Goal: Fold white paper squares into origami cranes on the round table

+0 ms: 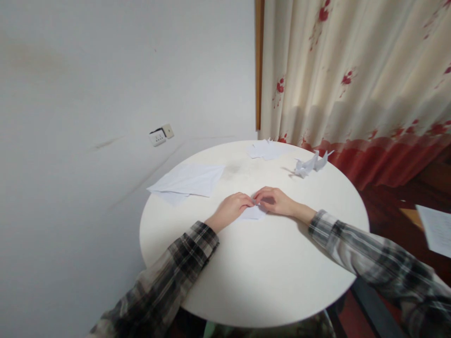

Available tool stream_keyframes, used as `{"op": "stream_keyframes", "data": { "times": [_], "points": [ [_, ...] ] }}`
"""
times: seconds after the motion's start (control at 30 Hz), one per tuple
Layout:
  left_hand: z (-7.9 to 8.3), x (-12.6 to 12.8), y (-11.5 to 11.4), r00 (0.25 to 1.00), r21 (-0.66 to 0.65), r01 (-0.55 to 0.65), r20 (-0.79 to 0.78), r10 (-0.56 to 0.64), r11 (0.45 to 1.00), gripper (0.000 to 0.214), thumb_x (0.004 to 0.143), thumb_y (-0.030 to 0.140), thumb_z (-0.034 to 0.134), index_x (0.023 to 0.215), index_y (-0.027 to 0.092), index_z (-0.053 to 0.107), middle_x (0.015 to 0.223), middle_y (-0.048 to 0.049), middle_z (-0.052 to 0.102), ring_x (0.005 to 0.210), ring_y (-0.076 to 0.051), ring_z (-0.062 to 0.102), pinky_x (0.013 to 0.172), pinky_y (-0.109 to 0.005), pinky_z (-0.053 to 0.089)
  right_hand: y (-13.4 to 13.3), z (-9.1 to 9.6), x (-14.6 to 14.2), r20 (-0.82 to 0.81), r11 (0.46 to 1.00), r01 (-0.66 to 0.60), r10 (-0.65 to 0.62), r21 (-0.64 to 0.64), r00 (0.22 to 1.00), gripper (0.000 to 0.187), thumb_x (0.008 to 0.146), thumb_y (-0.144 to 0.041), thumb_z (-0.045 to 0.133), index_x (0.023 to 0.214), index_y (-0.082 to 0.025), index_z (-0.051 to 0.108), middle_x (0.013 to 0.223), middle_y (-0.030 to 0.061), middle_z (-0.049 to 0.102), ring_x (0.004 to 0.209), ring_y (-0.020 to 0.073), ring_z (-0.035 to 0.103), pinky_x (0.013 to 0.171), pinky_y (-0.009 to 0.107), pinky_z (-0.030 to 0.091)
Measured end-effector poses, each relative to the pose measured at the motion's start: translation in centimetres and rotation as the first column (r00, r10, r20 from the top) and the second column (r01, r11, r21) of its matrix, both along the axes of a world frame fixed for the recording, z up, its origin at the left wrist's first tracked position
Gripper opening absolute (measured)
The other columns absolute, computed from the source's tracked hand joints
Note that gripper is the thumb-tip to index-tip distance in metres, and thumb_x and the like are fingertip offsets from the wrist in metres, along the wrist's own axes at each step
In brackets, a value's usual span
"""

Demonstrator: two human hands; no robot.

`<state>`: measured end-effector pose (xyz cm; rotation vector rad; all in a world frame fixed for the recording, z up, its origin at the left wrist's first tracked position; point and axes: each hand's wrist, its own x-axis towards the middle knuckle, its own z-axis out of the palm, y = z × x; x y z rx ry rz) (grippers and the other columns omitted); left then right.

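Observation:
A small folded sheet of white paper [254, 213] lies at the middle of the round white table [246, 277]. From the left, my left hand [234, 206] has its fingers closed on the paper's upper edge. My right hand [275, 199] pinches the same edge from the other side, thumb and fingertips close together. The fingertips of both hands nearly meet there, and they hide part of the fold. Beyond my right hand stand several folded paper cranes [310, 164].
Larger white sheets [190, 180] lie at the table's left edge, and smaller paper pieces [263, 150] at the far edge. A wall with a socket [158, 137] borders the left side. A flowered curtain [334, 84] hangs behind. A printed sheet [437, 230] is at the far right.

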<state>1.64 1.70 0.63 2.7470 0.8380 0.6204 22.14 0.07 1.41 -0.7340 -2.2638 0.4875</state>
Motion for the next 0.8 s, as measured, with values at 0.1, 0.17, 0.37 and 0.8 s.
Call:
{"op": "stream_keyframes", "data": {
  "times": [0.1, 0.17, 0.37, 0.8],
  "points": [
    [0.4, 0.2, -0.3, 1.0, 0.004, 0.006, -0.026, -0.006, 1.0, 0.021, 0.08, 0.01, 0.046, 0.084, 0.02, 0.065, 0.09, -0.0016, 0.065, 0.091, -0.015, 0.054, 0.085, -0.028, 0.042, -0.2, -0.2, -0.2, 0.02, 0.999, -0.048, 0.048, 0.009, 0.999, 0.007, 0.075, -0.021, 0.057, 0.077, -0.019, 0.063, 0.09, 0.0047, 0.063, 0.087, 0.0147, 0.056, 0.082, 0.03, 0.043],
    [0.6, 0.3, -0.6, 0.999, -0.001, 0.017, -0.029, -0.017, 1.0, 0.024, 0.08, 0.008, 0.044, 0.084, 0.02, 0.065, 0.091, -0.0021, 0.064, 0.091, -0.014, 0.055, 0.086, -0.028, 0.042, -0.2, -0.4, -0.2, 0.039, 0.998, -0.055, 0.054, 0.016, 0.998, 0.009, 0.072, -0.027, 0.062, 0.077, -0.019, 0.064, 0.09, 0.005, 0.062, 0.087, 0.0153, 0.055, 0.081, 0.03, 0.043],
    [0.5, 0.2, -0.8, 0.997, 0.001, 0.038, 0.068, -0.038, 0.999, 0.021, 0.079, 0.013, 0.047, 0.09, 0.019, 0.064, 0.095, -0.0036, 0.064, 0.094, -0.015, 0.055, 0.088, -0.028, 0.042, 0.4, -1.1, 0.0, 0.083, 0.999, -0.03, 0.027, 0.028, 0.996, 0.017, 0.069, -0.033, 0.066, 0.08, -0.019, 0.063, 0.087, 0.0052, 0.059, 0.085, 0.0156, 0.054, 0.077, 0.029, 0.043],
    [0.9, -0.2, -0.9, 0.998, -0.076, 0.067, -0.006, -0.067, 0.995, 0.028, 0.076, 0.036, 0.057, 0.098, 0.019, 0.064, 0.108, -0.0061, 0.062, 0.102, -0.017, 0.055, 0.093, -0.029, 0.04, 0.1, -1.0, -0.1, 0.149, 0.993, 0.025, -0.042, 0.112, 0.988, 0.015, 0.083, -0.025, 0.049, 0.081, -0.019, 0.063, 0.081, 0.0058, 0.062, 0.083, 0.0153, 0.055, 0.074, 0.028, 0.044]
  ]
}}
